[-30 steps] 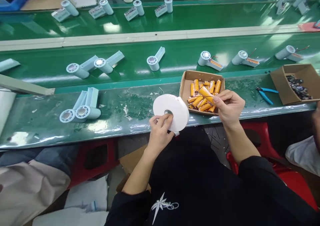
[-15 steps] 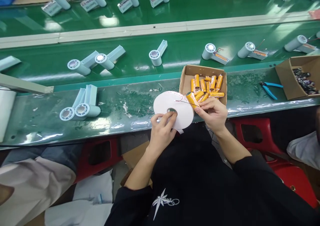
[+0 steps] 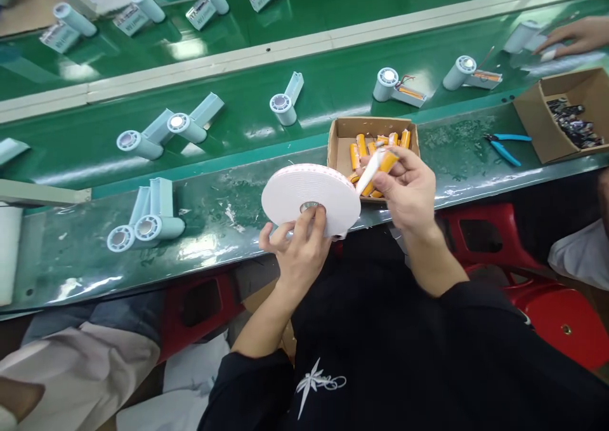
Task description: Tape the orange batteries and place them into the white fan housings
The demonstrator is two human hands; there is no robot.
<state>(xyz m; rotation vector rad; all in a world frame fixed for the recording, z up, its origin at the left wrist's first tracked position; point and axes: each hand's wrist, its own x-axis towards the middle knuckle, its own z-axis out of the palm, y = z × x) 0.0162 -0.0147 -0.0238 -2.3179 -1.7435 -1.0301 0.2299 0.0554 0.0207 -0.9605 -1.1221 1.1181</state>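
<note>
At the lower left of the frame, a co-worker in a pale top [image 3: 114, 355] sits beside you. Above that, near the left end of your bench [image 3: 214, 221], two pale blue housings [image 3: 159, 228] lie side by side, touching. Beyond them on the green belt [image 3: 228, 145] is another pair of housings [image 3: 185, 127], close together, and a single housing [image 3: 282, 109] lies further along, at upper centre.

In the middle of the frame, your left hand [image 3: 299, 250] holds a white tape roll [image 3: 285, 193], fingertips at its central hole and the flat face tilted up. A white strip [image 3: 368, 176] runs from the roll's right rim up to an orange cylinder [image 3: 388, 161]. Your right hand [image 3: 412, 186] has that cylinder pinched between thumb and fingers, raised in front of a cardboard box [image 3: 340, 144] that holds more orange cylinders [image 3: 361, 144].

Right of centre on the belt, two wired housings [image 3: 459, 73] stand apart, orange showing in their handles. Below them on the bench lie blue-handled pliers [image 3: 507, 150], just beside a brown carton [image 3: 533, 123] of small dark parts [image 3: 575, 123]. At the upper right, a co-worker's hand [image 3: 585, 36] reaches in near another housing [image 3: 521, 36]; you cannot tell whether it touches.
</note>
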